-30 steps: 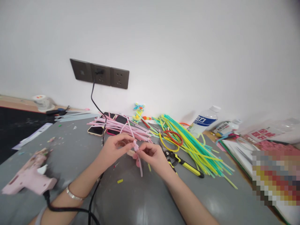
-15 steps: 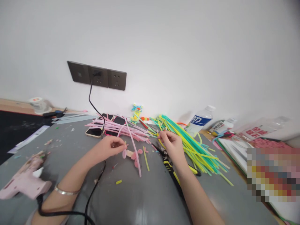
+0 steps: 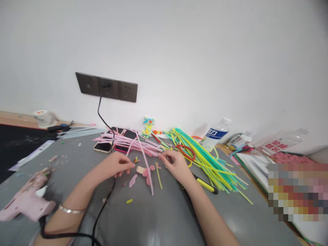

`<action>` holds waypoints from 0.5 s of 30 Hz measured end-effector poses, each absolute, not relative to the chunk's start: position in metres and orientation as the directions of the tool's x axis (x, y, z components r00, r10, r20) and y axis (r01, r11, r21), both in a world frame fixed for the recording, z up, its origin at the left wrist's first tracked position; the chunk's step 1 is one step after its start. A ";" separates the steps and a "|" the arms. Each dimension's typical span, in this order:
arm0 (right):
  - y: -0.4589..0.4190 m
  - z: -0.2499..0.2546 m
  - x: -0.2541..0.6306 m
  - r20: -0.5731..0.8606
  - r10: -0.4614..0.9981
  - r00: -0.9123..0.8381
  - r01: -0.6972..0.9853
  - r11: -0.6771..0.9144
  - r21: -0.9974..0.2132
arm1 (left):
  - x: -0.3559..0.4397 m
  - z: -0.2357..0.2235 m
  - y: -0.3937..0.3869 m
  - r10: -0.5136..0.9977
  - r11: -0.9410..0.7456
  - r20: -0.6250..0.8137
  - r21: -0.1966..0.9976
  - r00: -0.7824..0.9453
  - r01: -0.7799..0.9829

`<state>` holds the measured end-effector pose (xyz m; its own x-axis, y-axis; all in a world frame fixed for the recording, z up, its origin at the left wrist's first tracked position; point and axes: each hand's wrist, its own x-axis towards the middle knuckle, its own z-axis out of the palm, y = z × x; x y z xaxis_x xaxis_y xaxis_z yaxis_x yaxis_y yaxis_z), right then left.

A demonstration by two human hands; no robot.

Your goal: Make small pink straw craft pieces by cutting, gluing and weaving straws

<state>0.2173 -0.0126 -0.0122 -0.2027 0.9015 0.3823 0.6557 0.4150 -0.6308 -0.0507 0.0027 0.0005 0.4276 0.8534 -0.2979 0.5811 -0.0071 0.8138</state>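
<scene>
My left hand [image 3: 118, 164] hovers over the grey table with thumb and forefinger pinched together; anything between them is too small to see. Just past its fingertips lies a small red, green and yellow piece [image 3: 136, 159]. A lilac looped piece [image 3: 132, 181] rests below, beside a pink pipe-cleaner shape [image 3: 147, 173] with a beige part. My right hand [image 3: 176, 164] is closed in a pinch by the ends of the pink pipe cleaners [image 3: 138, 143]; what it holds cannot be made out. Red-handled scissors [image 3: 189, 152] and yellow-and-black pliers [image 3: 205, 184] lie around it.
Yellow and green pipe cleaners [image 3: 215, 167] spread at right, before a bottle [image 3: 216, 133]. A pink glue gun [image 3: 28, 201] lies front left, its black cable [image 3: 104, 205] crossing the table. Phones [image 3: 102, 147] lie under the pink bundle. A wall socket [image 3: 106, 87] is behind.
The lilac piece at my left fingertips now lies on the table, and the small multicoloured piece shows. My right hand has moved left and down, uncovering the red scissor handles.
</scene>
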 end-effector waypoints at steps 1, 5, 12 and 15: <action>-0.013 -0.012 0.217 0.386 0.901 -0.196 0.657 0.413 -0.630 | -0.051 0.000 0.005 0.901 -0.014 -0.239 0.819 0.363 0.574; -0.013 -0.011 0.219 0.410 0.893 -0.187 0.669 0.421 -0.613 | -0.052 -0.005 0.009 0.986 -0.044 -0.069 0.764 0.150 0.644; -0.017 -0.006 0.215 0.431 0.885 -0.178 0.670 0.430 -0.606 | -0.047 -0.011 0.003 0.979 -0.023 -0.149 0.595 0.139 0.803; -0.018 -0.004 0.214 0.435 0.888 -0.150 0.677 0.413 -0.610 | -0.047 -0.007 0.003 0.988 -0.053 -0.092 0.573 0.128 0.818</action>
